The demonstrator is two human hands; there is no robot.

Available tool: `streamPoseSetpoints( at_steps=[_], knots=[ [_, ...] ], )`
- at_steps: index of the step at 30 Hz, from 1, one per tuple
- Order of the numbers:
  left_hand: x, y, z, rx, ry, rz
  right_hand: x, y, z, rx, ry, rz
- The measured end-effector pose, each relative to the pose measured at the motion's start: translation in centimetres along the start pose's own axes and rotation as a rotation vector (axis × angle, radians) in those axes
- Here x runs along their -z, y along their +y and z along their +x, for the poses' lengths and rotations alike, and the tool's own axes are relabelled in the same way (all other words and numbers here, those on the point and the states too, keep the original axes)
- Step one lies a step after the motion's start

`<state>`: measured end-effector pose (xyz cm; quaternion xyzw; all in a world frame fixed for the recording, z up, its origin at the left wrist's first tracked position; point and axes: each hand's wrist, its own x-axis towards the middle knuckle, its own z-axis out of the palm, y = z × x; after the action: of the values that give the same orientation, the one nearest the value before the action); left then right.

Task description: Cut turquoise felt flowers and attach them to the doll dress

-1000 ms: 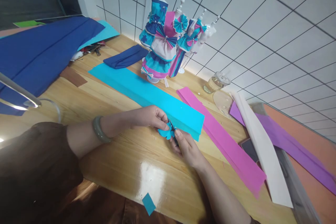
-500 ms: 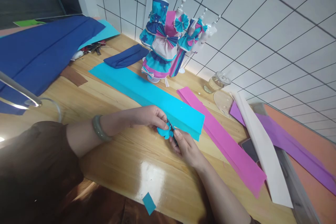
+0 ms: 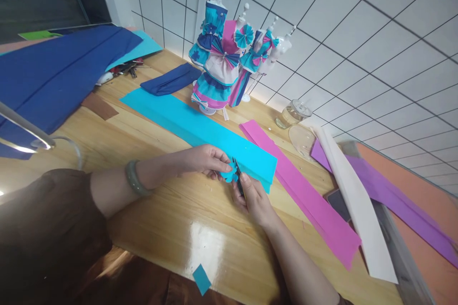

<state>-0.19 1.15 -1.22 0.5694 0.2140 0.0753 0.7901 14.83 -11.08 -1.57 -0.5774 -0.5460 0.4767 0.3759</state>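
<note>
Landmark: the light-blue strip (image 3: 200, 126), lying slantwise on the wooden table (image 3: 157, 209); paper or cloth, cannot tell.

Left hand (image 3: 212, 159): thumb and fingers pinch a small blue cutout (image 3: 228, 177) with a lobed edge. The piece is off the table, by the near edge of the strip, toward its right-hand end. It matches the strip in colour. The pinch is at one side, presumably so that the opposite edge stays free for the blades.

Right hand (image 3: 255, 198): closed around small dark scissors (image 3: 239, 179), thumb on top, near the strip's right-hand end. Blade tips point away from the person, toward the strip. The scissors meet the cutout's right side; whether the blades bite into it cannot be told, as fingers hide part. Holding both close together probably steadies a limp piece and allows short, fine snips.

Beyond the strip: dressed dress forms (image 3: 223, 62), perhaps set back to spare working room, and folded dark-blue material (image 3: 171, 80) close to its far edge. Right of the strip: a pink strip (image 3: 304, 195), adjoining its end, then a white strip (image 3: 359, 200). Laid out lengthwise, these colours are likely within easy reach. Nearer the person than the strip: a blue scrap (image 3: 202, 279) at the table's edge.
</note>
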Motion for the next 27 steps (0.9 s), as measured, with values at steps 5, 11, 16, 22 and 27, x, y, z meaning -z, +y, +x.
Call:
streamPoseSetpoints(
  at_steps=[5, 11, 16, 22, 27],
  knots=[
    [-0.43, -0.18, 0.08, 0.002, 0.006, 0.004, -0.15, 0.32, 0.11, 0.006, 0.029, 0.040],
    [-0.51, -0.25, 0.20, -0.044, 0.058, 0.144, -0.40, 0.68, 0.09, -0.023, 0.008, 0.121],
    [-0.17, -0.45, 0.24, -0.062, 0.014, 0.218, -0.46, 0.87, 0.05, -0.023, -0.018, 0.154],
    [-0.06, -0.19, 0.05, -0.052, 0.001, 0.241, -0.54, 0.30, -0.05, -0.014, -0.020, 0.104],
    [0.13, 0.09, -0.15, -0.028, -0.034, 0.221, -0.65, -0.09, -0.12, -0.020, -0.018, 0.087]
  ],
)
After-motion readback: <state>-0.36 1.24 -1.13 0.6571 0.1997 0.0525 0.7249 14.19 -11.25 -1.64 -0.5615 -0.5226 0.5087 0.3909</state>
